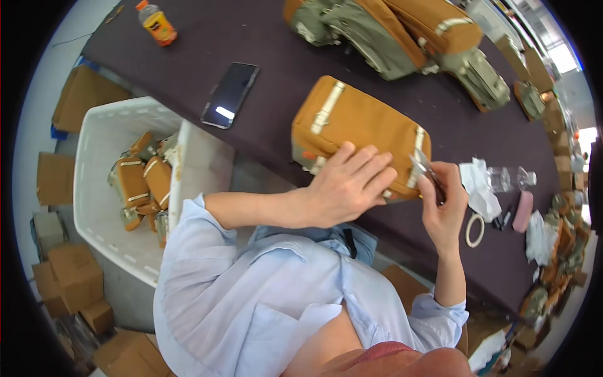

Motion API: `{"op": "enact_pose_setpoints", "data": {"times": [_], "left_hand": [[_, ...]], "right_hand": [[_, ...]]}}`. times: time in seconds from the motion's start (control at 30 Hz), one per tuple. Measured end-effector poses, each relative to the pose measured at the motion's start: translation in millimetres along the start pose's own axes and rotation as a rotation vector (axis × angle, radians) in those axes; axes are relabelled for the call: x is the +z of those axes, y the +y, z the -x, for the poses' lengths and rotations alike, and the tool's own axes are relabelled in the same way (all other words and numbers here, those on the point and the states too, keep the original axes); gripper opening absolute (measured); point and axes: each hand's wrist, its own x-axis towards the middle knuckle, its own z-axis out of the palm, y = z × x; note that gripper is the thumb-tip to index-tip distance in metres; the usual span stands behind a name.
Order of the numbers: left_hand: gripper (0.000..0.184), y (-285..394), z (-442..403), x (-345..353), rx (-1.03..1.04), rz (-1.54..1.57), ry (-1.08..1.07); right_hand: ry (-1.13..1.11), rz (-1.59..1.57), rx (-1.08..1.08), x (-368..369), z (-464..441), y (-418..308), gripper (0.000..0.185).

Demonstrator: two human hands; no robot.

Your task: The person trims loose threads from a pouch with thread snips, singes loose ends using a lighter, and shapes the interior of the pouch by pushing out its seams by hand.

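A mustard-brown bag (367, 119) with cream straps and a grey-green side lies on the dark table (270, 135) in front of me. My left hand (355, 184) rests flat on its near part, fingers spread, holding nothing. At the bag's right end, my right hand (445, 201) grips small metal scissors (422, 164). Their blades point up and left, over the cream strap (417, 157) at that end. Whether the blades touch the strap cannot be made out.
A phone (230, 94) and an orange drink bottle (156, 24) lie at the upper left. More bags (383, 38) sit at the back. White paper (480, 188), a tape roll (475, 230) and a clear bottle (502, 179) are at the right. A white bin (94, 182) holds small bags.
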Motion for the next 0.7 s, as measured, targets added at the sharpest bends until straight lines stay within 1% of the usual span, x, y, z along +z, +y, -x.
{"op": "enact_pose_setpoints", "data": {"times": [0.1, 0.13, 0.17, 0.23, 0.33, 0.43, 0.57, 0.7], "left_hand": [[0.048, -10, 0, -34, 0.036, 0.000, 0.104], [0.051, -19, -2, -51, 0.034, -0.067, 0.114], [0.053, -30, -7, -64, -0.043, -0.056, 0.120], [0.059, -61, -12, -79, -0.170, 0.027, 0.110], [0.066, -93, -1, -87, -0.312, 0.327, -0.089], [0.069, -96, 8, -79, -0.302, 0.381, -0.043], [0.060, -92, 7, -80, -0.298, 0.382, -0.019], [0.053, -92, 2, -73, -0.286, 0.387, 0.027]], "right_hand": [[-0.010, 0.141, -0.066, 0, -1, 4, 0.015], [-0.028, 0.144, -0.065, -1, 0, 5, 0.015], [-0.042, 0.151, -0.062, -2, -1, 5, 0.016], [-0.044, 0.175, -0.104, -2, -2, 4, 0.016], [-0.045, 0.213, -0.129, -5, -5, 4, 0.017], [-0.052, 0.241, -0.154, -7, -10, -2, 0.017], [-0.076, 0.223, -0.208, 0, -23, -25, 0.016], [-0.105, 0.197, -0.395, 25, -44, -42, 0.019]]}}
